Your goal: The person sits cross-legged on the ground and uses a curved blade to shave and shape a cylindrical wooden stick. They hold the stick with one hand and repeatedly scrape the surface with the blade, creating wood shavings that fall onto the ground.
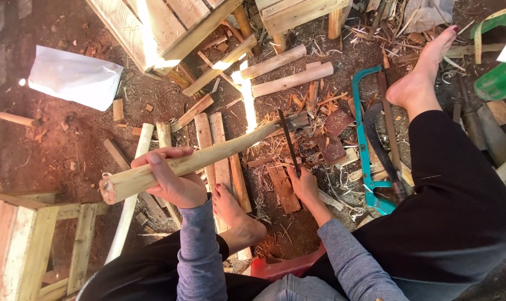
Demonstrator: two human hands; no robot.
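Wood is everywhere here, and the pole (191,161) is the thing to place the rest by: a long pale peeled stick lying slantwise across the middle of the ground, its thick cut end low at the near side and its far end up on a small block amid shavings. The left hand (172,178) is wrapped tight around the pole near that thick end. The right hand (304,187) is closed around the handle of a dark blade (289,142), which stands nearly upright against the pole's far end.

To work well, as I judge it, the left grip should stay firm so the pole does not roll, and the blade should travel away from the fingers and the bare foot (236,214) just below the pole.

Beyond the pole's far end lie two short logs (289,72) and a pallet (164,25). Right of the pole lies a teal saw (367,150), near the other foot (423,72). Under the pole, planks (219,145) lie side by side. Left of it lies a white sheet (74,75). Scraps and shavings crowd the blade's end, and the saw lies close to the right elbow's swing.
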